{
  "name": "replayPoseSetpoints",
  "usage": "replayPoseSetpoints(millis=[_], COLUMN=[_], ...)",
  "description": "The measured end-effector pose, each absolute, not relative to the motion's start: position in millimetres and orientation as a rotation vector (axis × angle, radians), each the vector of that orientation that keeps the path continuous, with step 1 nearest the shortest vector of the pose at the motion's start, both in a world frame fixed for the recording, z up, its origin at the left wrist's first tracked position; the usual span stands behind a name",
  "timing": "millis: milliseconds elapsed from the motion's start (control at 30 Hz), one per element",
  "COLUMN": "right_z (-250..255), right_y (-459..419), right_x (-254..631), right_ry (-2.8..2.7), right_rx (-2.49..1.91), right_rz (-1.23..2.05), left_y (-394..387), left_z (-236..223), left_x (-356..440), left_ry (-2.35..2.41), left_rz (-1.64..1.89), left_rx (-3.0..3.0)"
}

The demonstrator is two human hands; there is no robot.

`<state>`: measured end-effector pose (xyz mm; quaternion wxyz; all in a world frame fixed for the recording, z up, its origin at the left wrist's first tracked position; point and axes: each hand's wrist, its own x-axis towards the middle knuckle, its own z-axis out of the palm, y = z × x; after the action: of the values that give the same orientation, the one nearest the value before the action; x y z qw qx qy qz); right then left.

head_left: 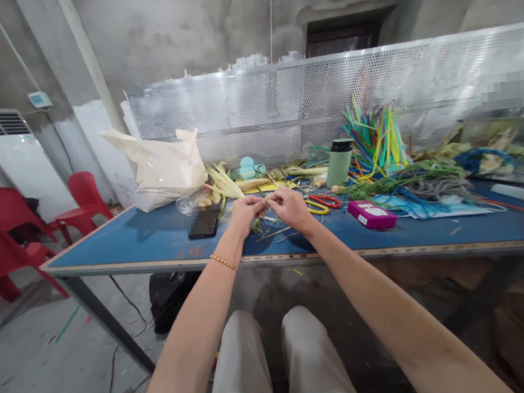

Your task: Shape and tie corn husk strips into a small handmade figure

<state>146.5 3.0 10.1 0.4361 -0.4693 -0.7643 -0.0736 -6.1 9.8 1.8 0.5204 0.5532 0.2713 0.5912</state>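
Over the front of the blue table [120, 244], my left hand [246, 214] and my right hand [291, 207] meet with their fingertips pinched together. Between them is a thin greenish strip [266, 200], mostly covered by the fingers; its exact kind is unclear. Pale corn husks [225, 182] lie just behind my left hand. Scissors with yellow handles [318, 206] and scissors with red handles [326, 200] rest to the right of my right hand. Thin plant scraps [273, 233] are scattered below both hands.
A dark phone [203, 222] and a cream plastic bag [168, 163] sit left. To the right are a green tumbler [339, 163], a purple box [372, 214], coloured strips [381, 142] and tangled cords [411, 179]. A perforated metal panel [233, 105] borders the table's back.
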Motion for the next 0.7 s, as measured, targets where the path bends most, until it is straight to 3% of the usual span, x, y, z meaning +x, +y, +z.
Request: replayPoseSetpoints(millis=[700], right_z=[14.2], right_y=[4.2], right_x=[145.8], right_ry=[-1.866], right_rx=[-1.158], right_rz=[-0.045], left_y=[8.3], left_z=[3.1], left_x=[-3.4], left_ry=[0.978], left_rz=[1.401], left_rx=[1.393])
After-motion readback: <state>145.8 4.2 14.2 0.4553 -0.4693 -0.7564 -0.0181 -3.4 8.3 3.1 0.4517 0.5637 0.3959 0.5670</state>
